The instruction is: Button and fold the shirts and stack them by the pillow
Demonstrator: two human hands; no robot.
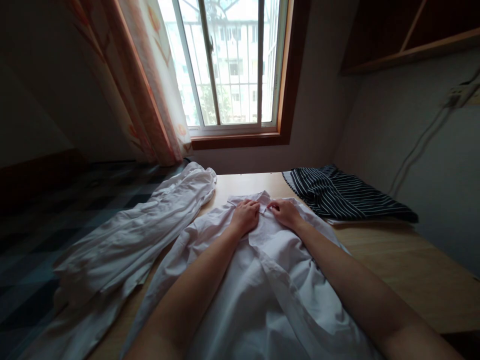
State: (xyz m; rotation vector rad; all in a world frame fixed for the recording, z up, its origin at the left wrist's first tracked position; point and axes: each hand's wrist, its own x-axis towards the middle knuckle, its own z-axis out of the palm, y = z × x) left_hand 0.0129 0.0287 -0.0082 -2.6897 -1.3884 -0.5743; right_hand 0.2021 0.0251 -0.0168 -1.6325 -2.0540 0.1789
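A white button-up shirt (240, 295) lies spread over the wooden table, its collar towards the window and its body rumpled towards me. At the collar, my left hand (246, 215) is closed on the fabric, fingers curled over the front. Just to its right, my right hand (287, 212) pinches the other side of the collar opening between thumb and fingers. A small gap separates the two hands. The fabric between the fingertips is too small to make out in detail.
Another white garment (150, 225) lies crumpled along the left, beside a dark checked cloth (26, 240). A black striped garment (348, 192) sits on the table (405, 265) at the back right. Beyond are a window (236, 75), a curtain (150, 90) and a wall cable (420, 135).
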